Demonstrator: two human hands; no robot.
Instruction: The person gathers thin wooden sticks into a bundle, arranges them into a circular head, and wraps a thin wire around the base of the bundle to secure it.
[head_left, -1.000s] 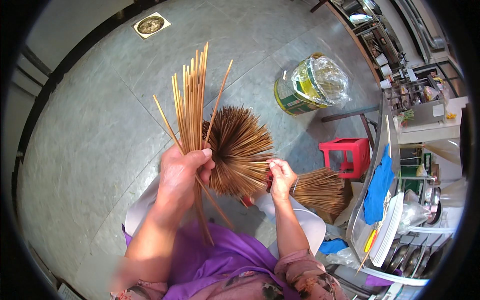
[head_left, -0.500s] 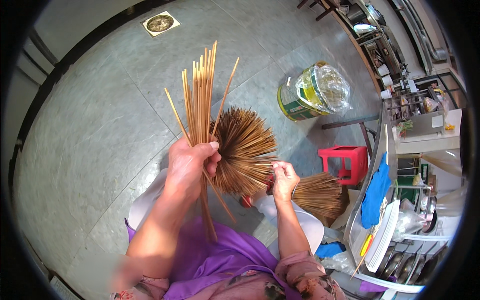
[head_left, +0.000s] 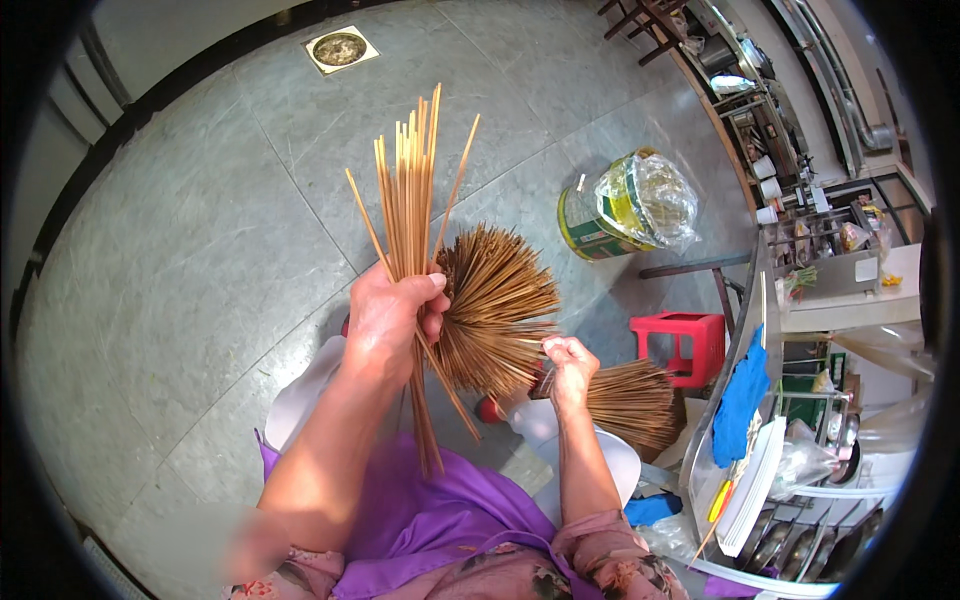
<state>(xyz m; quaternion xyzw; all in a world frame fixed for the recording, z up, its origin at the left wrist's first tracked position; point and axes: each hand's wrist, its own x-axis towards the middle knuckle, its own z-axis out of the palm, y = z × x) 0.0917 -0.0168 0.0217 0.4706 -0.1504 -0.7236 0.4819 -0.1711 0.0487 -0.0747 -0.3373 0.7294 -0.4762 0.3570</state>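
My left hand (head_left: 395, 312) is closed round a bunch of long, thin, light-brown wooden sticks (head_left: 408, 210). They stand up above the fist, with a few splayed out, and their lower ends hang over my purple apron (head_left: 440, 515). Just right of that fist is a thick round bundle of darker brown sticks (head_left: 500, 310), fanned out with the ends toward me. At its right edge my right hand (head_left: 573, 372) pinches the end of a thin stick; its far end is lost among the others.
Another fanned bundle of brown sticks (head_left: 632, 405) lies beyond my right wrist. A red plastic stool (head_left: 690, 325) and a green-yellow bucket (head_left: 600, 215) covered with clear plastic stand on the tiled floor. To the right is a metal counter (head_left: 700, 430) with a blue cloth (head_left: 738, 405).
The view has shifted a little, so the floor and bucket sit lower in it. Both hands keep much the same grip and place beside the thick bundle.
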